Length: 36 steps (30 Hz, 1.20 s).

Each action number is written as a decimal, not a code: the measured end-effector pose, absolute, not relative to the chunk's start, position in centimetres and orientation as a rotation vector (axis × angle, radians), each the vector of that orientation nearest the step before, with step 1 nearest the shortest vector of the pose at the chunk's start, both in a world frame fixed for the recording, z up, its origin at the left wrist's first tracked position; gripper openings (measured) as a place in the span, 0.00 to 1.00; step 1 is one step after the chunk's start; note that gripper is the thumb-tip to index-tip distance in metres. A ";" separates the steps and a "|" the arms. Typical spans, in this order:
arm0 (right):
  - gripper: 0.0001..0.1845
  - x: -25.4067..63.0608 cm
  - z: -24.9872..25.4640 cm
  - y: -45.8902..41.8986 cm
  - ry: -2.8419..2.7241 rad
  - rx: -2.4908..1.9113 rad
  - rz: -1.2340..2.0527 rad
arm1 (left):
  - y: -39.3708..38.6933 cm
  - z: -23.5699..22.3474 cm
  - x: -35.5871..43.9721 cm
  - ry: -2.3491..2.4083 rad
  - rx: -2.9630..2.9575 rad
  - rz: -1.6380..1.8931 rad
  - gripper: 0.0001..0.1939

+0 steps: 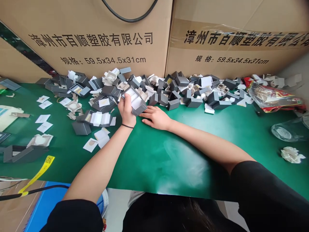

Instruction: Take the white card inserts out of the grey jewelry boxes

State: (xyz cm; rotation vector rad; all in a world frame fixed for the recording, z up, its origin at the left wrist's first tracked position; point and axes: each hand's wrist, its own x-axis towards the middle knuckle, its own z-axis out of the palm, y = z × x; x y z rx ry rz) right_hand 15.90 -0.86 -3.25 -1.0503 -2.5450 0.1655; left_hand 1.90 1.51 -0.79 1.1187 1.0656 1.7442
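My left hand point(126, 109) is closed around an open grey box point(135, 99) with a white lining, lifted a little above the green table point(154, 151). My right hand point(155, 116) lies flat on the green surface just right of that box, fingers stretched out and touching its lower corner. Behind both hands stretches a pile of grey boxes and white inserts point(169, 88), running along the foot of the cartons.
Two big cardboard cartons point(96, 35) wall off the back. Loose white cards point(43, 122) and grey boxes point(80, 127) lie at the left. A red snack bag point(272, 96), a glass jar point(287, 130) and a crumpled tissue point(291, 154) sit at the right. A yellow tag point(40, 172) hangs at the front left edge.
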 end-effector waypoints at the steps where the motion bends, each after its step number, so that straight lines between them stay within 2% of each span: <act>1: 0.19 16.0 -3.3 -0.9 -2.543 -1.052 0.161 | 1.7 -1.1 1.8 1.060 1.177 1.757 0.20; 8: 0.19 16.1 -2.5 1.1 -2.432 -1.051 -0.170 | 3.7 -2.5 1.2 1.099 1.133 1.765 0.20; 13: 0.26 14.0 -2.0 4.2 -2.326 -1.410 -0.258 | 4.7 -3.6 0.9 1.080 1.031 1.726 0.20; 15: 0.23 13.2 -2.1 4.9 -2.300 -1.509 -0.260 | 4.8 -3.7 0.9 1.074 1.025 1.728 0.20; 18: 0.20 12.9 -2.4 5.3 -2.333 -1.492 -0.294 | 5.0 -3.8 0.8 1.108 0.980 1.746 0.21; 23: 0.23 13.9 -2.5 4.8 -2.360 -1.391 -0.437 | 4.9 -3.6 0.8 1.139 0.981 1.790 0.21; 29: 0.21 14.2 -1.9 4.0 -2.387 -1.325 -0.391 | 4.6 -3.3 1.0 1.191 1.009 1.843 0.22; 36: 0.19 16.4 3.7 3.9 -2.095 -1.374 -0.303 | 2.8 -1.5 1.2 1.224 0.999 1.917 0.22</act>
